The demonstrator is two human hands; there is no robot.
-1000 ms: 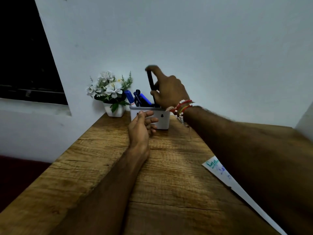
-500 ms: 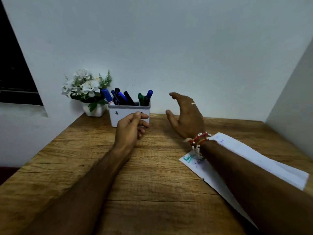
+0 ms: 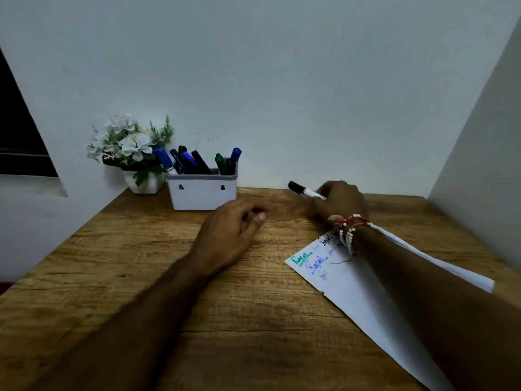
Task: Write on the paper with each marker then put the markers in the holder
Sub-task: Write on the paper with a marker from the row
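Note:
A white marker with a black cap (image 3: 303, 190) is gripped in my right hand (image 3: 342, 201) at the back of the desk, its cap pointing left toward the holder. The white holder (image 3: 201, 193) stands against the wall with several blue, black and green markers (image 3: 197, 163) in it. My left hand (image 3: 234, 232) hovers loosely curled and holds nothing, just in front and to the right of the holder. The white paper (image 3: 355, 289) lies under my right forearm and bears green, blue and black writing near its far corner.
A small white pot of white flowers (image 3: 132, 153) sits left of the holder by the wall. The wooden desk (image 3: 141, 277) ends at the left edge; a side wall (image 3: 485, 165) closes the right. A dark window (image 3: 17, 136) is at far left.
My right hand dropped a black marker into the holder, swung right and now grips a white marker with a black cap. My left hand let go of the holder and drew back.

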